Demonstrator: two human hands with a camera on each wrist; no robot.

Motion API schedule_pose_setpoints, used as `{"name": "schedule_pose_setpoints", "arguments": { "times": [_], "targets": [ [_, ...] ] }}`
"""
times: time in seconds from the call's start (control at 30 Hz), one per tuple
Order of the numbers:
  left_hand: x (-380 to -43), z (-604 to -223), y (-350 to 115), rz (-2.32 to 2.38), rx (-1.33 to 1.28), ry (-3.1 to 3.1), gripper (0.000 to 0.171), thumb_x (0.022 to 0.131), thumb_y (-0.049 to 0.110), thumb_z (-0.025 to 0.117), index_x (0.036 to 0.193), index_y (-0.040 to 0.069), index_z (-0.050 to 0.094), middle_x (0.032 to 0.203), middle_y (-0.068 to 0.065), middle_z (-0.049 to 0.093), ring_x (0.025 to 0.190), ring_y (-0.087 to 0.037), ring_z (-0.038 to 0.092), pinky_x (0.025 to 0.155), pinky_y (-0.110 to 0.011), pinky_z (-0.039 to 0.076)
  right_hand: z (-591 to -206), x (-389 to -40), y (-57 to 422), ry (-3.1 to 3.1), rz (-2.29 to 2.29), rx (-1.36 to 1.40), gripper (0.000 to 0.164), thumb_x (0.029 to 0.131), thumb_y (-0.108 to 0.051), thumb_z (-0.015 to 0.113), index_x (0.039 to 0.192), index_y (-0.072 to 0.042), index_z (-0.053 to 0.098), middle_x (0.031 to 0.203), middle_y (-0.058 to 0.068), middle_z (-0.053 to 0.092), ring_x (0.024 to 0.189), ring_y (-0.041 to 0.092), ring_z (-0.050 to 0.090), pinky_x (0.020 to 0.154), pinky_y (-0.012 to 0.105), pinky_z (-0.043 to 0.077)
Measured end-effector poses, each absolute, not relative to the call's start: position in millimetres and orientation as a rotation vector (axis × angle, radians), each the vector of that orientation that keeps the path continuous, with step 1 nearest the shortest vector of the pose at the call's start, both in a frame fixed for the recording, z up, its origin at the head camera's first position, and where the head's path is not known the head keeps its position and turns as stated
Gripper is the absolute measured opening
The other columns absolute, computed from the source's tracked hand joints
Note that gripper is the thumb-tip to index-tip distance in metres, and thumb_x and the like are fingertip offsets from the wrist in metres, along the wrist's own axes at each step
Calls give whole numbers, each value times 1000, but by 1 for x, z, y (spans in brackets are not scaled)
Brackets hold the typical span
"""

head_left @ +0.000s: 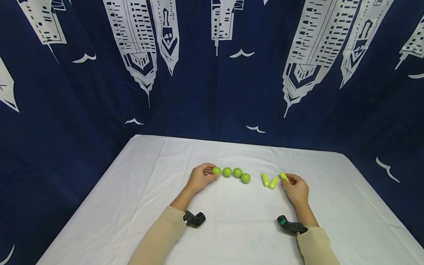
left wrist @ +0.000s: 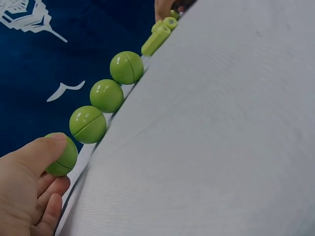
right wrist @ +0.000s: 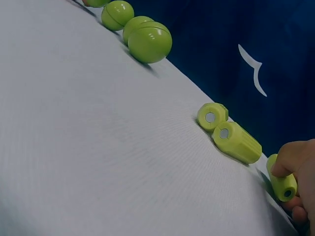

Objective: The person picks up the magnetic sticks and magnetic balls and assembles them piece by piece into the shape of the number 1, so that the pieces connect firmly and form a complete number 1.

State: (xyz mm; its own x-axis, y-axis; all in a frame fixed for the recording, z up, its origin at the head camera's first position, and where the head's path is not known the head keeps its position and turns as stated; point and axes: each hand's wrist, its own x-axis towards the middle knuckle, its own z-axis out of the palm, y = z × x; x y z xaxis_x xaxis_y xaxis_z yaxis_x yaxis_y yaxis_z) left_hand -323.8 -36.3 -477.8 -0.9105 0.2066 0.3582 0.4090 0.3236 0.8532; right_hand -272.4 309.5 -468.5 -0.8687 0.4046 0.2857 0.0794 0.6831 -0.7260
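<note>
My left hand (head_left: pixel 201 178) pinches the leftmost green ball (head_left: pixel 216 170) between thumb and fingers at the table's middle. To its right, three more glossy green balls stand in a row: one ball (head_left: pixel 227 172), another (head_left: pixel 237 172), and a nearer one (head_left: pixel 245 178). With thumb and fingers my right hand (head_left: pixel 297 188) grips a yellow-green stick (head_left: pixel 283 176), whose end with a dark hole shows in the right wrist view. Beside it two similar sticks lie on the cloth, a left stick (right wrist: pixel 211 116) and a right stick (right wrist: pixel 238 142), with grey discs in their ends.
A white cloth (head_left: pixel 232 228) with light creases covers the table. Behind it hangs a dark blue curtain (head_left: pixel 205 103) printed with white buildings and birds. Each wrist carries a black camera band, the left band (head_left: pixel 194 219) and the right band (head_left: pixel 291 226).
</note>
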Motion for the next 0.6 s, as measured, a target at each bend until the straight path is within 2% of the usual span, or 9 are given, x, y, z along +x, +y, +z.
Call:
{"name": "schedule_pose_setpoints", "arguments": {
  "times": [0.13, 0.3, 0.4, 0.53, 0.6],
  "targets": [
    [-326, -478, -38, -1769, -534, -2325, 34, 80, 9, 80, 110, -4, 67, 97, -14, 70, 88, -23, 67, 79, -27, 57, -466, -273, 310, -2474, 1090, -427, 33, 89, -9, 59, 116, 9, 63, 97, 20, 60, 88, 27, 51, 69, 31, 41],
    [-325, -476, -40, -1966, -484, -2241, 33, 83, 6, 78, 110, -8, 66, 100, -18, 68, 93, -30, 67, 80, -31, 58, -460, -272, 310, -2483, 1151, -459, 33, 90, -11, 59, 117, 8, 63, 98, 18, 60, 87, 24, 50, 60, 18, 40],
    [-322, -469, -41, -2008, -483, -2218, 32, 84, 2, 74, 111, -12, 63, 100, -22, 67, 91, -31, 67, 77, -27, 58, -457, -272, 311, -2489, 1185, -466, 34, 91, -12, 59, 118, 8, 63, 99, 17, 61, 85, 22, 51, 56, 15, 40],
    [-323, -467, -43, -2073, -433, -2194, 33, 85, 2, 74, 113, -12, 63, 101, -20, 67, 88, -23, 67, 73, -21, 55, -450, -272, 311, -2486, 1253, -468, 35, 94, -15, 59, 120, 8, 62, 102, 17, 61, 85, 20, 52, 55, 14, 41],
    [-326, -471, -43, -2118, -395, -2181, 34, 85, 5, 74, 114, -10, 64, 102, -18, 68, 88, -20, 67, 73, -21, 55, -445, -271, 310, -2483, 1294, -476, 36, 96, -17, 58, 122, 8, 61, 105, 17, 60, 86, 19, 52, 56, 14, 42]
  ]
}}
